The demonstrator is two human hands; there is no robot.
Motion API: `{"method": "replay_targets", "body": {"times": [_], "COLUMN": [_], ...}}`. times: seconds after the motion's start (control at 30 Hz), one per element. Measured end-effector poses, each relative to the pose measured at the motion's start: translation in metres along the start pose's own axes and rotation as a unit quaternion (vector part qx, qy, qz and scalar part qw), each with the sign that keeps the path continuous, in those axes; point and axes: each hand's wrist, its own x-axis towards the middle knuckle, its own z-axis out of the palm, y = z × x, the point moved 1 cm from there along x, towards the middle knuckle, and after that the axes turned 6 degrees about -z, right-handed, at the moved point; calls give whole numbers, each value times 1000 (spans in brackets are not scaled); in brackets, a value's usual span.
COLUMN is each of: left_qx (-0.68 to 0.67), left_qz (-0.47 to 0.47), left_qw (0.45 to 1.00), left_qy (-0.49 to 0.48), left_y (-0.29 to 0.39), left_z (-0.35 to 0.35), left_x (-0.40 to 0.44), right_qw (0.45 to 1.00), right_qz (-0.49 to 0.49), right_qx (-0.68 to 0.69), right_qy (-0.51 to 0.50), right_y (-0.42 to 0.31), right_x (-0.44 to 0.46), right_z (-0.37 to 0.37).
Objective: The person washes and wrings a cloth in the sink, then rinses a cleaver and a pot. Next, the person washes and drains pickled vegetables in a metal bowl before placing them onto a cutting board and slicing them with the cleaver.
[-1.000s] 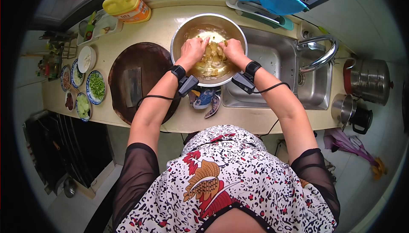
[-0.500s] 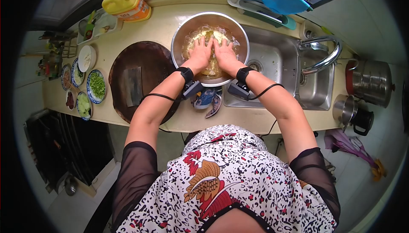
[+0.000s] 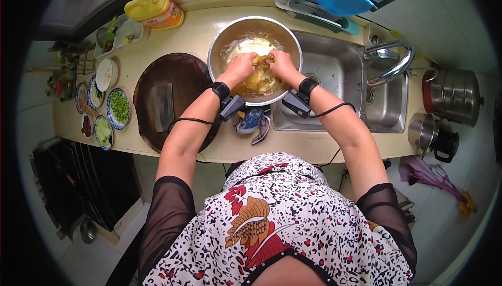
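A steel bowl (image 3: 213,61) holding water stands on the counter at the left edge of the sink. Inside it, above the water, my left hand (image 3: 241,68) and my right hand (image 3: 283,67) are closed on a yellow-brown leafy vegetable (image 3: 261,60), which looks like pickled mustard greens. The strip is stretched between my fingertips. More of the same vegetable lies in the water below, between my hands. A round dark wooden chopping board (image 3: 149,90) lies left of the bowl, with a cleaver (image 3: 163,107) flat on it.
Small dishes stand at the left, among them a plate of chopped greens (image 3: 120,108) and a white bowl (image 3: 106,74). A yellow jug (image 3: 156,11) stands at the back. On the right are the double sink (image 3: 334,121), its curved faucet (image 3: 405,66) and a steel pot (image 3: 454,96).
My hands were spread flat, pressing down in the bowl. Now they are raised slightly, fingers closed, with a vegetable strip held between them.
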Motion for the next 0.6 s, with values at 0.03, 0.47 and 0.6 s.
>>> {"method": "replay_targets", "body": {"times": [0.03, 0.47, 0.6], "left_qx": [20, 32, 145], "left_qz": [-21, -71, -143], "left_qw": [999, 997, 971], "left_qy": [-15, -8, -127], "left_y": [3, -11, 24], "left_z": [-1, -21, -31], "left_x": [0, 17, -5], "right_qw": [1000, 999, 986], "right_qz": [3, -9, -9], "right_qx": [-7, -35, -141], "right_qy": [-14, 0, -84], "right_y": [3, 3, -31], "right_x": [2, 23, 2], "right_z": [0, -9, -8]}}
